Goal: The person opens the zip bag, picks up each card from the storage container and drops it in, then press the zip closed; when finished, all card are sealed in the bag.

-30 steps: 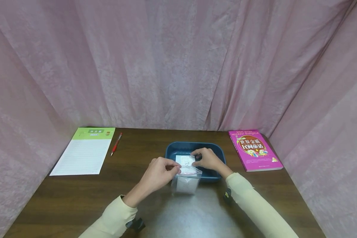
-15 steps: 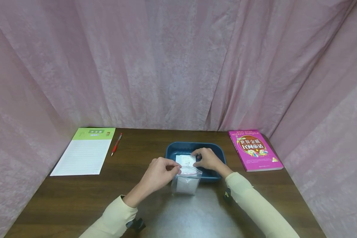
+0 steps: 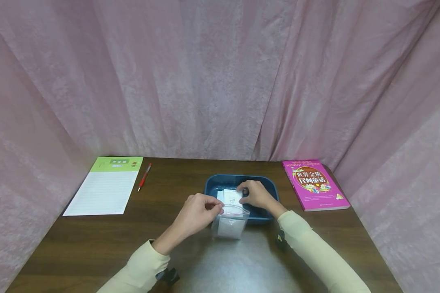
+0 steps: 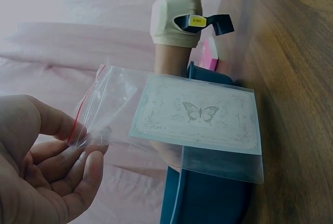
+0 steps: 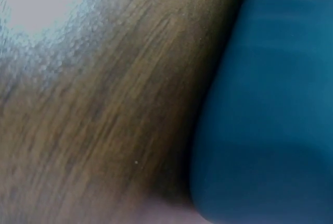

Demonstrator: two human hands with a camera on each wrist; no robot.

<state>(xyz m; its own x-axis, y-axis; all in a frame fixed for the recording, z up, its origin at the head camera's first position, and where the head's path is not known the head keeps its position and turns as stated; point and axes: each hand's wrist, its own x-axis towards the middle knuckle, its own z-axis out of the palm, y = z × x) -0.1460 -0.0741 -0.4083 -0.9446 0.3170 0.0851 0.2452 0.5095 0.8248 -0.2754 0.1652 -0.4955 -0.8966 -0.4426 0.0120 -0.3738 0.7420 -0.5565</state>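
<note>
In the head view my left hand [image 3: 198, 213] pinches the top edge of a clear zip bag [image 3: 243, 223], which hangs over the front of a blue tray [image 3: 212, 179]. Its red seal strip runs by my thumb and finger in the left wrist view. A pale card [image 4: 171, 112] printed with a butterfly shows in the bag. My right hand [image 3: 258, 195] reaches into the tray, thumb and fingertips at the right edge of a printed white card [image 3: 232, 196]. Another white card [image 3: 220, 196] peeks out on its left. The bag's mouth overlaps the lower part of these cards.
A green-topped writing pad [image 3: 102, 187] and a red pen [image 3: 144, 178] lie on the wooden table at the left. A pink book [image 3: 315, 185] lies to the right of the tray. Pink curtains [image 3: 220, 81] hang around the table's back and sides.
The printed white card at my right fingertips has slid slightly right and away from me, exposing a strip of another card on its left. My left hand and the bag stay nearly still.
</note>
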